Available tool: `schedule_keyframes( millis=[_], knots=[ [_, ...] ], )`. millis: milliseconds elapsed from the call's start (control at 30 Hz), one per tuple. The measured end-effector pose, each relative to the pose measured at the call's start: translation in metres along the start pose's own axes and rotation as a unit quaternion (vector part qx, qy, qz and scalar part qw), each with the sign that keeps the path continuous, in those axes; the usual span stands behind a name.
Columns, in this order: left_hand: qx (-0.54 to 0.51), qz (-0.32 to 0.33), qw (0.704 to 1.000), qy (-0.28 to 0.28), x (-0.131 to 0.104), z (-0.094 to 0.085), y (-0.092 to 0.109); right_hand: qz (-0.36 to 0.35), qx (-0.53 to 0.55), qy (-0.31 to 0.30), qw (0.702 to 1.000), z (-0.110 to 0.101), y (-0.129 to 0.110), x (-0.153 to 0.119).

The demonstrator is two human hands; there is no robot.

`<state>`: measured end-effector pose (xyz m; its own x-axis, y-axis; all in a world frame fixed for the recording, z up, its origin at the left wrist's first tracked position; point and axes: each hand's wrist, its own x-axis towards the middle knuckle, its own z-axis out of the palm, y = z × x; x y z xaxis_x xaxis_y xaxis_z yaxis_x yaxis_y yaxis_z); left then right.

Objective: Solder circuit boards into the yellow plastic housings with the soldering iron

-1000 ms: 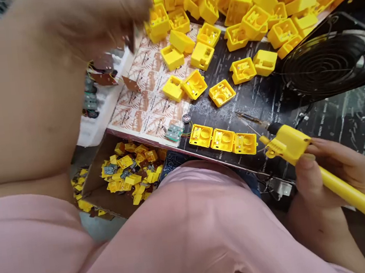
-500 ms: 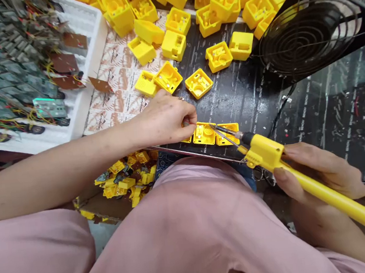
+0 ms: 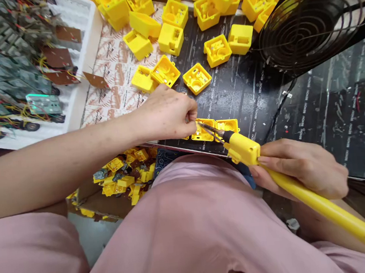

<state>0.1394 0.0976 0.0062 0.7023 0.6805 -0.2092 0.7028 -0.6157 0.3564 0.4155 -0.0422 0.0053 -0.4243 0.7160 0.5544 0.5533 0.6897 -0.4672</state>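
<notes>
My right hand [image 3: 303, 167] is wrapped round a yellow soldering iron [image 3: 319, 196] that has a thin feed tube beside its dark tip. The tip reaches into a small open yellow plastic case [image 3: 203, 131] near the table's front edge. At the left side of that case my left hand [image 3: 170, 114] is closed in a pinch; whatever its fingers hold is too small to make out. Another open yellow case [image 3: 227, 126] sits to the right, partly behind the iron. A third in the row is mostly hidden under my left hand.
Several yellow cases [image 3: 197, 78] lie farther back on the black table. A white foam tray [image 3: 86, 42] of circuit boards with wires stands at left. The black fan [image 3: 311, 31] is at back right. Below the table edge, a cardboard box [image 3: 108, 205] holds yellow parts.
My right hand has moved the soldering iron left and slightly up, so its tip has gone to the left side of the middle case. My left hand stays pinched close by.
</notes>
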Motion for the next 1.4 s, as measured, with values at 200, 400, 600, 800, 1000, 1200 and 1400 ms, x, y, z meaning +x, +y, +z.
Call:
schedule_keyframes(
  millis=[200, 400, 600, 800, 1000, 1200, 1400],
  knots=[
    [0.001, 0.015, 1.0, 0.009, 0.002, 0.001, -0.003, 0.029, 0.003, 0.01, 1.0, -0.011, 0.005, 0.001],
    [0.035, 0.029, 0.999, 0.0, -0.002, 0.0, -0.001, 0.045, 0.033, 0.09, 0.994, 0.0, 0.005, -0.009],
    [0.087, 0.058, 0.993, 0.051, -0.028, -0.007, 0.006, 0.076, 0.019, 0.118, 0.99, 0.005, 0.005, -0.02],
    [0.008, 0.06, 0.993, 0.099, -0.035, 0.009, -0.01, 0.08, 0.081, 0.088, 0.99, 0.001, 0.005, -0.01],
    [-0.031, 0.035, 0.996, 0.081, -0.03, 0.007, -0.007, 0.149, -0.024, 0.14, 0.979, 0.002, 0.002, -0.025],
    [-0.08, 0.021, 0.993, 0.085, -0.029, 0.005, -0.011, 0.203, -0.019, 0.157, 0.966, 0.005, -0.01, -0.031],
    [-0.051, 0.064, 0.991, 0.109, -0.042, 0.005, 0.004, 0.194, -0.028, 0.15, 0.969, -0.003, -0.007, -0.03]
  ],
)
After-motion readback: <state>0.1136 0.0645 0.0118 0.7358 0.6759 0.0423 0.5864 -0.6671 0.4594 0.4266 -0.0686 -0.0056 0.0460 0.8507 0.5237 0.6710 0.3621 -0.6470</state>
